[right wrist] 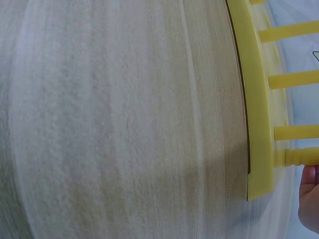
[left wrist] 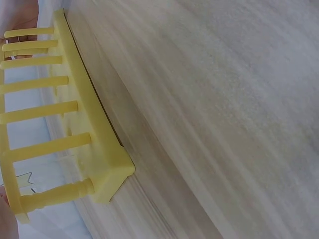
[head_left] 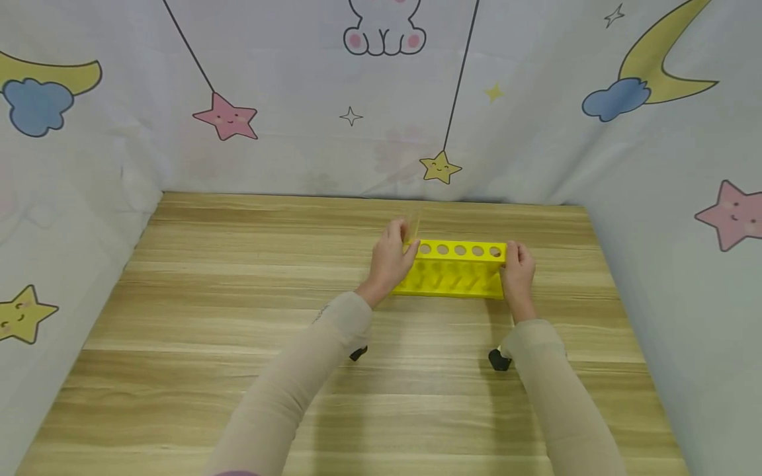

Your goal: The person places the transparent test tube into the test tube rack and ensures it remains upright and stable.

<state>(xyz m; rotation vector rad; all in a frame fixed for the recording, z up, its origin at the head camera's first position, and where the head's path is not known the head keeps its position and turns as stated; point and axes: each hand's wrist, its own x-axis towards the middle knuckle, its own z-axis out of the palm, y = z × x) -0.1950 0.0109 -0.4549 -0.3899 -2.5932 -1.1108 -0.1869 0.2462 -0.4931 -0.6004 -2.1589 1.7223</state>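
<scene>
A yellow test tube rack (head_left: 452, 284), with a row of round holes along its top bar, stands upright on the table. At its left end my left hand (head_left: 389, 260) has thumb and fingers around a faint clear tube (head_left: 414, 228), which sticks up above the top bar. The tube's lower part is hidden by the hand. My right hand (head_left: 518, 270) grips the rack's right end, by the end post. In the right wrist view, the fingertips of the right hand (right wrist: 310, 199) touch that turned post. The left wrist view shows the rack's pegs (left wrist: 50, 149) and only an edge of the left hand (left wrist: 7, 219).
The wood-grain table (head_left: 238, 317) extends on all sides of the rack. Behind and beside it hang white cloth walls (head_left: 286, 152) printed with stars, moons and clouds. Dark wrist-camera parts (head_left: 499, 359) show beneath the sleeves.
</scene>
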